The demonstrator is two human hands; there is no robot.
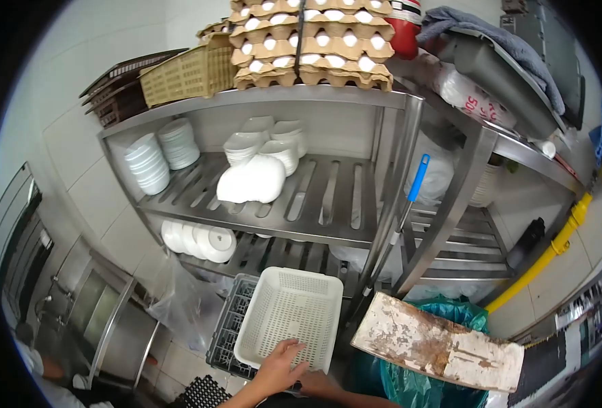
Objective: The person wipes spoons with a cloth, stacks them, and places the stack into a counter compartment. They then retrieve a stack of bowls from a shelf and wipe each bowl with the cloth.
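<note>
Fingers [288, 346] at an off-white, slotted, round-cornered basket [289, 307]

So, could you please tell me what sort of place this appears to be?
Probably a restaurant's back kitchen or storeroom: stacked egg trays sit on top of the steel shelves, with piles of white bowls below.

Reading red print, top right.
I'm making out a red "50" on the plastic-wrapped package [474, 95] lying atop the steel rack [448, 211]; its neighbouring letters are looking too unclear.
</note>
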